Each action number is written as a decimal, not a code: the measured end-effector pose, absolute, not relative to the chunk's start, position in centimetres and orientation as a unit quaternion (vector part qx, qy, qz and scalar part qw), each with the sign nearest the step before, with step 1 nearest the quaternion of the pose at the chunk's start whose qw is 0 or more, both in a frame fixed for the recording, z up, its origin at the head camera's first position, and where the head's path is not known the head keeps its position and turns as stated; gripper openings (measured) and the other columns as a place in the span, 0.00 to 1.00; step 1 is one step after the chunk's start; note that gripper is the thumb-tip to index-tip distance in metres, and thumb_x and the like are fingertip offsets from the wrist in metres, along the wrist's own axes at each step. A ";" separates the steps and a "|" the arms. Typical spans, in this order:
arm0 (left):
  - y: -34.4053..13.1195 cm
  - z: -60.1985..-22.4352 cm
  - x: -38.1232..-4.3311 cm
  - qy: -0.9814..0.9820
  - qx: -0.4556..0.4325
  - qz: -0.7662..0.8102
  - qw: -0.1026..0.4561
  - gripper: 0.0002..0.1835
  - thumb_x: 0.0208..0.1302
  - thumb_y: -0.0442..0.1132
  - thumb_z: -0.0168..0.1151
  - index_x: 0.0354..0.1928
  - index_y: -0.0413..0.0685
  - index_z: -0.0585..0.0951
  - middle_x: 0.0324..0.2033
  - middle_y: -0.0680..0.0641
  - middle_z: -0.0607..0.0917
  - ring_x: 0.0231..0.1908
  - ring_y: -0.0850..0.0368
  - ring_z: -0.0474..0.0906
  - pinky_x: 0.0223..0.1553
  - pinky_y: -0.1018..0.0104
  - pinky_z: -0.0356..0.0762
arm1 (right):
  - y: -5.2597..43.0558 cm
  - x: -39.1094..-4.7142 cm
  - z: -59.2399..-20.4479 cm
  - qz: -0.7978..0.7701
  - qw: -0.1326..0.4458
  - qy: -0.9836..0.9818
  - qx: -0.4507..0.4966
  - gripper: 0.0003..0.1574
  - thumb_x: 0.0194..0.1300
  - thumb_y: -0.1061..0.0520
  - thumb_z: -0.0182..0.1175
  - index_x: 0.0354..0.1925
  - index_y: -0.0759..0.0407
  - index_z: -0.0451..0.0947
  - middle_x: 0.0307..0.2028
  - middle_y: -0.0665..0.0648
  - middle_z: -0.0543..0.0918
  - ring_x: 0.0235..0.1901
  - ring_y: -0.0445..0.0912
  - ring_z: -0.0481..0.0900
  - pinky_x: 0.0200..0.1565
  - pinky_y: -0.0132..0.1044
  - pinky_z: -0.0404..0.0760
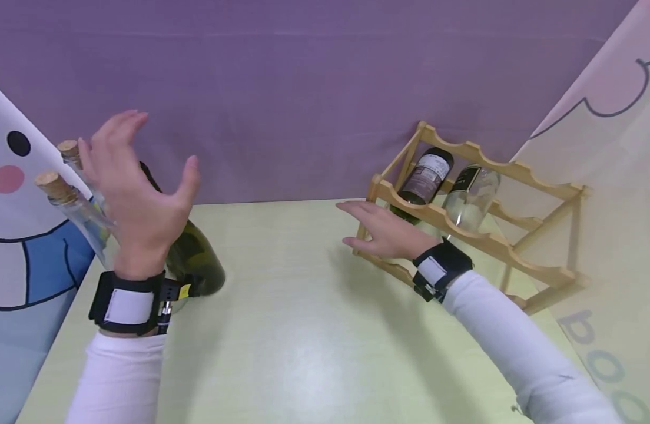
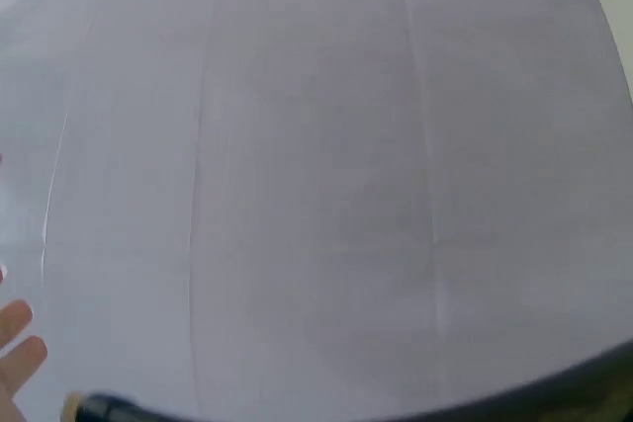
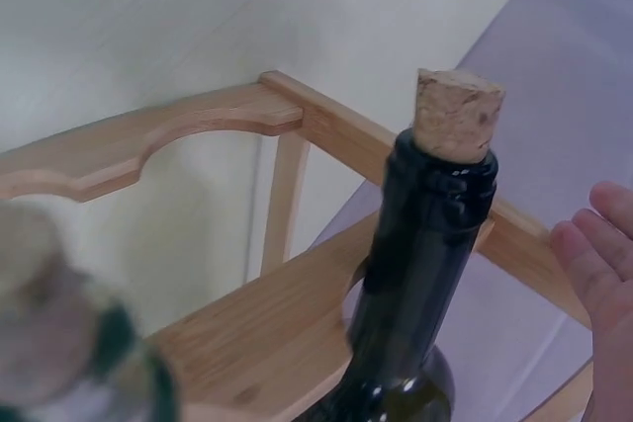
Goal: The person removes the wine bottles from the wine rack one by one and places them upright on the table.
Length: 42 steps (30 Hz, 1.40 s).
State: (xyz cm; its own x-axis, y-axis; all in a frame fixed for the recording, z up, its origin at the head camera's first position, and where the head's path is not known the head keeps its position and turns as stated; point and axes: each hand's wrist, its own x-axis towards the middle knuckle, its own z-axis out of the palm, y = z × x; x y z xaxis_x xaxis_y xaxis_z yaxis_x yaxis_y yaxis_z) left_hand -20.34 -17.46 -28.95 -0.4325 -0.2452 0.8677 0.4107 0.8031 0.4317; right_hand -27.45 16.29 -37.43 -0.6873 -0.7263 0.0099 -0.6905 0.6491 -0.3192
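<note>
On the left of the head view my left hand (image 1: 139, 188) is raised with thumb and fingers spread, holding nothing. Behind it stand a dark green bottle (image 1: 198, 259), partly covered by the hand and wrist, and two clear bottles with corks (image 1: 55, 185). My right hand (image 1: 385, 229) hovers by the near left end of a wooden wine rack (image 1: 494, 244), fingers extended. A dark bottle with a label (image 1: 425, 176) and a clear bottle with a black label (image 1: 470, 197) lie in the rack. In the right wrist view, a cork (image 3: 457, 116) plugs the dark bottle's neck.
A purple backdrop (image 1: 282, 112) rises behind the pale table (image 1: 282, 330). Printed panels flank both sides, the left panel (image 1: 28, 253) close to the corked bottles. Vacant cradles show on the right part of the rack. Each wrist carries a black strap (image 1: 126, 303).
</note>
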 end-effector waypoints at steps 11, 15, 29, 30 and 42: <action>-11.7 -31.3 -23.2 -0.829 -0.164 -0.309 0.435 0.30 0.59 0.51 0.55 0.60 0.40 0.74 0.58 0.36 0.77 0.60 0.43 0.68 0.68 0.40 0.43 | 20.2 -25.3 -37.5 -0.155 0.017 0.902 -0.403 0.42 0.68 0.38 0.52 0.74 0.50 0.55 0.72 0.59 0.64 0.70 0.54 0.60 0.66 0.58 0.67; -9.4 -32.6 -24.8 -0.844 -0.201 -0.380 0.322 0.32 0.64 0.50 0.54 0.68 0.45 0.67 0.64 0.39 0.73 0.64 0.47 0.65 0.67 0.41 0.53 | 22.2 -24.6 -38.3 -0.137 -0.016 0.898 -0.418 0.40 0.68 0.43 0.55 0.72 0.54 0.59 0.71 0.62 0.65 0.69 0.56 0.60 0.65 0.61 0.67; -2.4 -35.3 -27.3 -0.845 -0.249 -0.468 0.064 0.39 0.70 0.51 0.53 0.77 0.57 0.48 0.75 0.45 0.56 0.71 0.51 0.53 0.70 0.45 0.57 | 27.6 -24.6 -40.5 -0.163 0.024 0.939 -0.302 0.41 0.74 0.42 0.44 0.77 0.42 0.40 0.78 0.61 0.42 0.74 0.58 0.42 0.72 0.62 0.44; -2.0 -35.3 -27.4 -0.854 -0.255 -0.450 0.057 0.39 0.70 0.51 0.53 0.77 0.58 0.47 0.76 0.46 0.55 0.72 0.52 0.51 0.71 0.45 0.55 | 27.9 -24.7 -40.6 -0.158 0.010 0.943 -0.293 0.41 0.75 0.42 0.42 0.77 0.44 0.40 0.78 0.61 0.40 0.75 0.57 0.36 0.72 0.62 0.39; 1.5 -36.4 -27.4 -0.895 -0.319 -0.312 -0.013 0.43 0.69 0.59 0.49 0.77 0.58 0.40 0.78 0.48 0.34 0.74 0.40 0.38 0.65 0.31 0.58 | 30.2 -25.4 -41.3 -0.116 -0.125 0.937 -0.306 0.42 0.67 0.59 0.43 0.75 0.64 0.44 0.75 0.72 0.49 0.73 0.64 0.42 0.69 0.66 0.43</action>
